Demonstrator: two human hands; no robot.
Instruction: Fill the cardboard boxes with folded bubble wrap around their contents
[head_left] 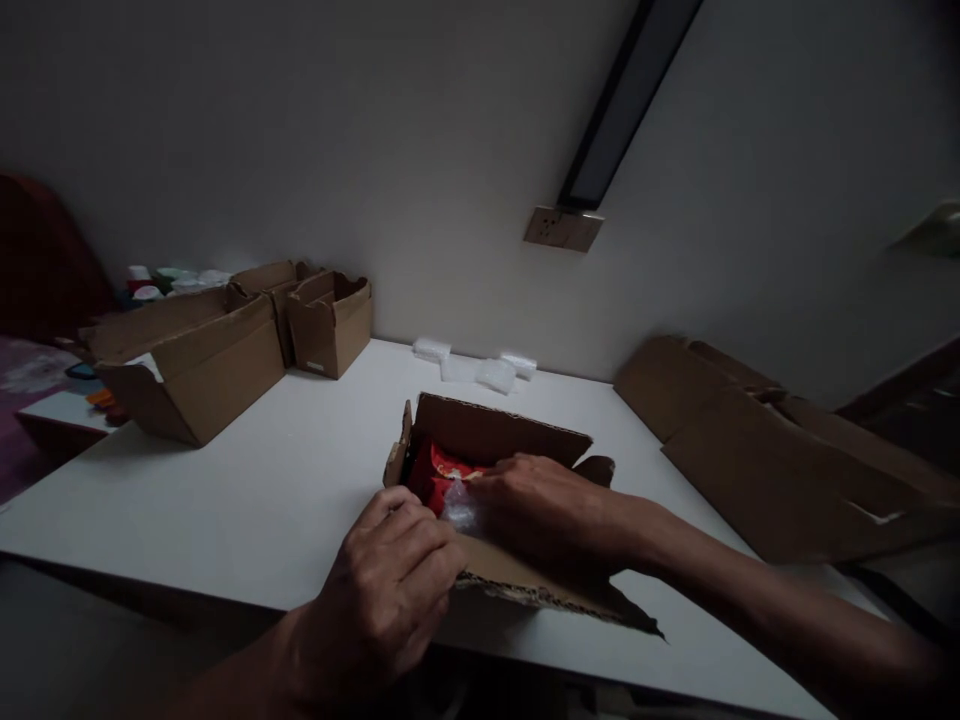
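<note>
Brown cardboard box (480, 440) on a white worktop (285, 490), a red packet (442, 470) inside under a clear plastic bag (459, 505) — more brown boxes (225, 350) beyond, against a grey-white wall (375, 150).

Matt corrugated cardboard box (495, 432), glossy red packet (442, 468), smooth white table (247, 500).

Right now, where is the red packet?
In the head view, the red packet lies inside the open brown cardboard box at the table's near edge, beside the right hand.
</note>
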